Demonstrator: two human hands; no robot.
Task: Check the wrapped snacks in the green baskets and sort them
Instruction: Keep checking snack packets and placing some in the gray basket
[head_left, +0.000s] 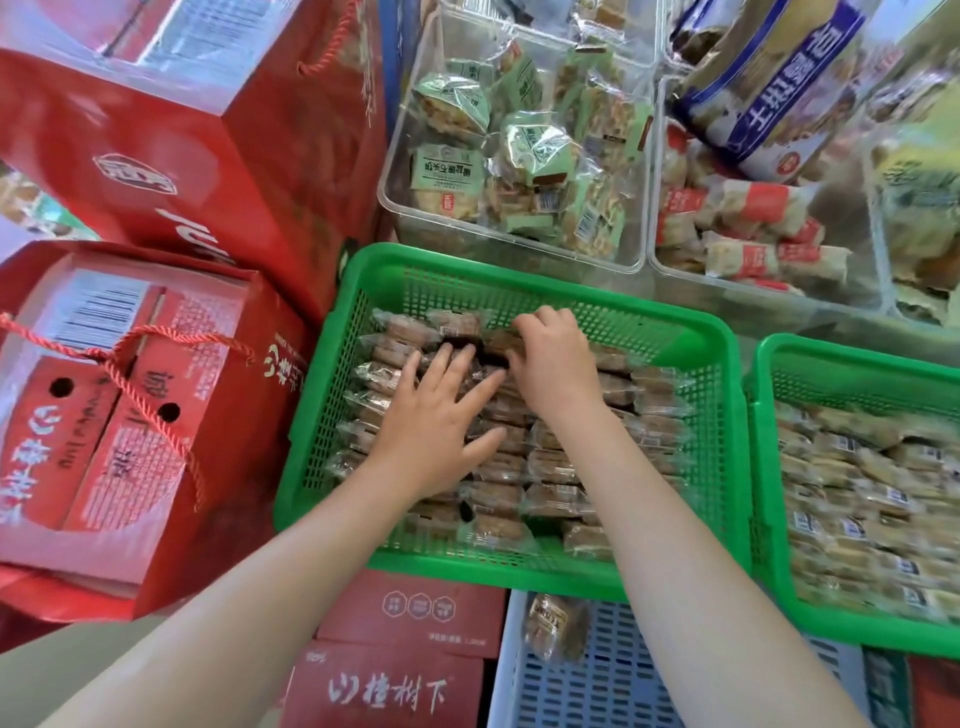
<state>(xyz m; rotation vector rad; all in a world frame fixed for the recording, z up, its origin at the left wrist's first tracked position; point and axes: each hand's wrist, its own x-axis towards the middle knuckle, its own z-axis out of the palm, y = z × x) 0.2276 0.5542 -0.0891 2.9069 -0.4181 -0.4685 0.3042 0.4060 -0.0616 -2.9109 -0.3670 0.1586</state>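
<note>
Head view, left hand (434, 415) spread flat on wrapped snacks (550, 467), right hand (553, 361) pinching one (label unreadable), green basket (519, 270).

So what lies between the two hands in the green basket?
In the head view, only brown wrapped snacks lie between the left hand and right hand, inside the green basket.

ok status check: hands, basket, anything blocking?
Left hand flat, fingers spread on the brown snacks. Right hand curled, pinching one packet at the back of the green basket. Nothing blocking.

two green baskets (519, 270) (852, 364), three clear bins (511, 244) (727, 280) (883, 249), two hands (431, 431) (553, 364)
</note>
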